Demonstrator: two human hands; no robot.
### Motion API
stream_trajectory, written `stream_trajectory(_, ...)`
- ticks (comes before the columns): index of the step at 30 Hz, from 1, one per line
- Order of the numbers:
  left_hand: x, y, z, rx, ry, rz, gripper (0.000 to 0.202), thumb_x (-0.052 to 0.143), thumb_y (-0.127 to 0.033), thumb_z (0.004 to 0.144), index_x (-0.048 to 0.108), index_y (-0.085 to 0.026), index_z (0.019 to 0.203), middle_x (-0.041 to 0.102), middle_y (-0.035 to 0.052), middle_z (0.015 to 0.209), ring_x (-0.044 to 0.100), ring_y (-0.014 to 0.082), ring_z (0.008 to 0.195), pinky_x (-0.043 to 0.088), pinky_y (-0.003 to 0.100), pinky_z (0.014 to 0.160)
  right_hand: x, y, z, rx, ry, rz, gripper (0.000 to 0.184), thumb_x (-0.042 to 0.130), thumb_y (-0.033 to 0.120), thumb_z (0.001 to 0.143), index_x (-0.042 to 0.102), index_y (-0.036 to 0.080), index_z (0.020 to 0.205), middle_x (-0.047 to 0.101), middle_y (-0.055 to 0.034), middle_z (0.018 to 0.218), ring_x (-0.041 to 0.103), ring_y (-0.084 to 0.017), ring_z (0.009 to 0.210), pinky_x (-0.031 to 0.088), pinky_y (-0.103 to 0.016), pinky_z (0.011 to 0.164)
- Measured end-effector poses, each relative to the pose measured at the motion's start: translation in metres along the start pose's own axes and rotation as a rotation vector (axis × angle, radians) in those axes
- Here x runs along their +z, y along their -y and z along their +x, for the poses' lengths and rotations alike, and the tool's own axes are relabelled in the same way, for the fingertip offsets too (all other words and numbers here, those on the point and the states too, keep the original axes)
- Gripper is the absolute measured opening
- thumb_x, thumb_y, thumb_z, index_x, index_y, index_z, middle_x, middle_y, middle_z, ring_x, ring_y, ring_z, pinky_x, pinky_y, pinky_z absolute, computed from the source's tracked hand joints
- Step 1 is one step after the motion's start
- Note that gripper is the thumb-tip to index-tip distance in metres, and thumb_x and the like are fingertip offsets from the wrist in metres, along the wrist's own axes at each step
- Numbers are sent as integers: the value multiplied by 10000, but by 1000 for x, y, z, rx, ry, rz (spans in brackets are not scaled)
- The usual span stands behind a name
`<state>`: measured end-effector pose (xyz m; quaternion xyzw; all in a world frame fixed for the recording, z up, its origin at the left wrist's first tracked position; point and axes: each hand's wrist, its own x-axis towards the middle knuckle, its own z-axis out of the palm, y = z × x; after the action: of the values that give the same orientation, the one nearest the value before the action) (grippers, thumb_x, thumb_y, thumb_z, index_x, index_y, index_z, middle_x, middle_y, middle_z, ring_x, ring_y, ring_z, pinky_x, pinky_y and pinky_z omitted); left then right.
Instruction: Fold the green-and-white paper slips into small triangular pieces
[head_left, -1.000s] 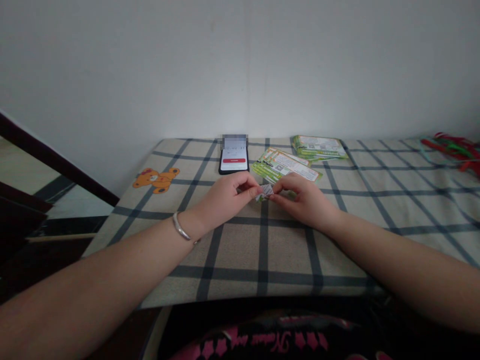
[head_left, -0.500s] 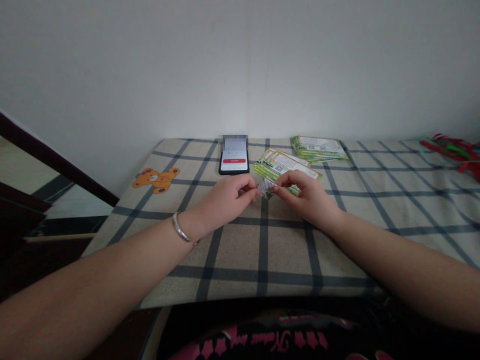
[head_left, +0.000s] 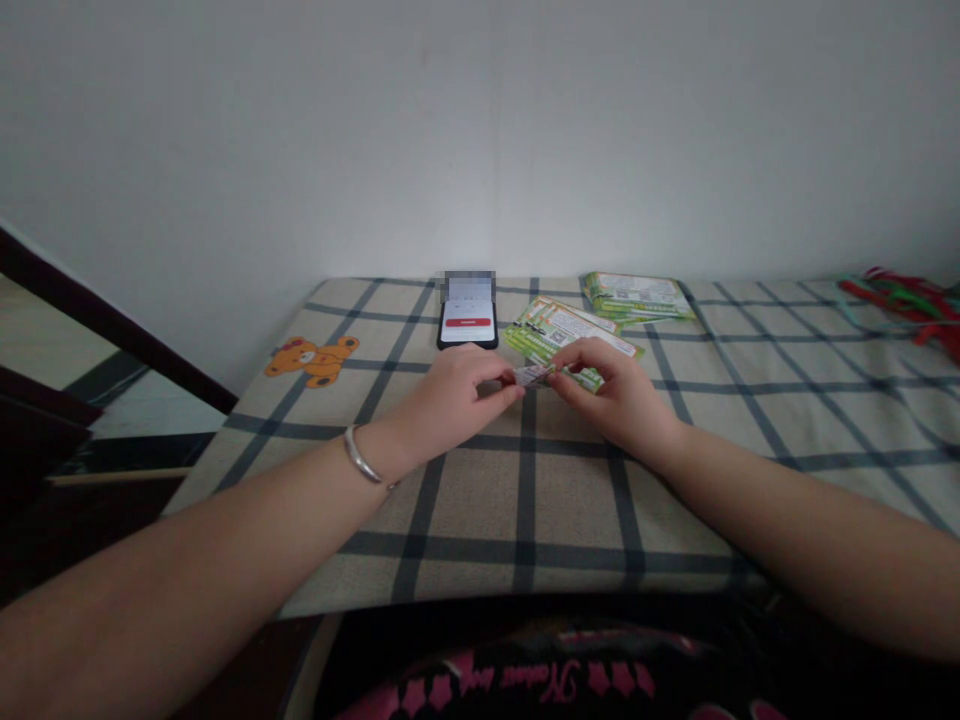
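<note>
My left hand (head_left: 472, 397) pinches one end of a small folded piece of printed paper (head_left: 531, 376) between thumb and fingers. At its other end, my right hand (head_left: 600, 385) pinches the same piece. The paper is pale with some print and lies low over the tablecloth, its ends hidden by my fingertips. Just behind my right hand, several green and white printed cards (head_left: 570, 330) are fanned out. A phone (head_left: 468, 318) with a lit screen and a red button lies beyond my left hand. A silver bangle (head_left: 361, 455) circles my left wrist.
A second stack of green cards (head_left: 639, 296) lies by the wall at the back. Red and green strips (head_left: 911, 305) are bunched at the far right. An orange bear figure (head_left: 311, 361) is on the checked tablecloth (head_left: 465, 520) at left. A dark rail (head_left: 112, 315) slants beside the table.
The paper has tipped flatter and shows less of its face. My left fingers have shifted slightly along it; my right hand stays nearly in place.
</note>
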<state>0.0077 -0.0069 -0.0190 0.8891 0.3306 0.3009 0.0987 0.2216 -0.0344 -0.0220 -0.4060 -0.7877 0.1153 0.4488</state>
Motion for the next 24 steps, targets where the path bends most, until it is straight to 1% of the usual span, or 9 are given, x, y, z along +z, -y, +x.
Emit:
stream_trajectory(3,1,-4,-1,9,52,-39,61,632,-221,869,652,-167,851,671,27,846,599,177,840,456,304,763,0,1,0,-30,28,-67,23,617,208,825,622,203,803,672,-24,792,601,-175,773,460,-315,737)
stream_trajectory(5,0,-7,-2,19,47,-76,72,618,-224,884,646,-175,929,674,31,923,604,170,885,468,304,795,-1,2,0,-66,67,-125,38,615,182,810,618,208,782,668,-20,782,596,-180,781,454,-321,753)
stream_trajectory(7,-1,-10,-2,40,18,-96,79,604,-223,897,630,-181,959,667,30,966,602,163,914,474,302,818,-1,3,0,-109,119,-175,47,612,174,809,616,210,778,664,-21,774,592,-186,788,451,-329,767)
stream_trajectory(11,-2,-13,-5,79,3,-92,44,602,-168,887,605,-181,929,649,14,926,596,150,905,475,290,823,-2,7,0,-171,205,-255,28,607,196,834,630,199,819,668,-45,801,583,-204,812,452,-341,764)
stream_trajectory(15,-2,-14,-5,87,16,-87,64,588,-124,867,583,-183,891,625,12,914,582,143,871,477,285,799,-2,11,-1,-193,218,-303,44,595,197,849,637,194,864,673,-62,854,576,-218,851,456,-352,776)
stream_trajectory(19,-2,-14,-5,93,20,-101,59,571,-126,876,569,-185,881,611,10,912,570,138,851,473,282,786,-2,11,-2,-179,232,-285,56,587,217,879,631,190,902,676,-62,877,581,-215,864,460,-352,779)
stream_trajectory(24,-3,-16,-4,84,19,-129,68,573,-116,876,559,-179,855,593,9,901,554,127,835,465,267,776,-2,9,-2,-164,218,-229,25,604,201,867,628,193,865,667,-45,852,585,-196,841,461,-328,759)
